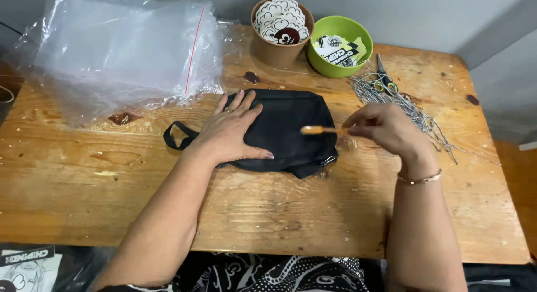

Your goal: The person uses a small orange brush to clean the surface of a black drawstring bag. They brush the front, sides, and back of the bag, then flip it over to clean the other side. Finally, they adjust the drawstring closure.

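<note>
2 hands over scarred wooden table (84, 191): left hand (229, 132) flat on black pouch (291, 130), right hand (386, 127) pinching orange stick (319, 130).

Clear plastic bags (120, 51), brown cup (278, 51), green bowl (335, 65), chains (411, 110), possibly scissors (384, 76).

The scene is seen from a single camera worn on the head, set above the near edge of the wooden table (313, 213) and tilted steeply down and forward. The table is taken in at close range, nearly edge to edge. Beyond the table's far edge a strip of grey wall is caught; below its near edge, patterned clothing is seen.
</note>
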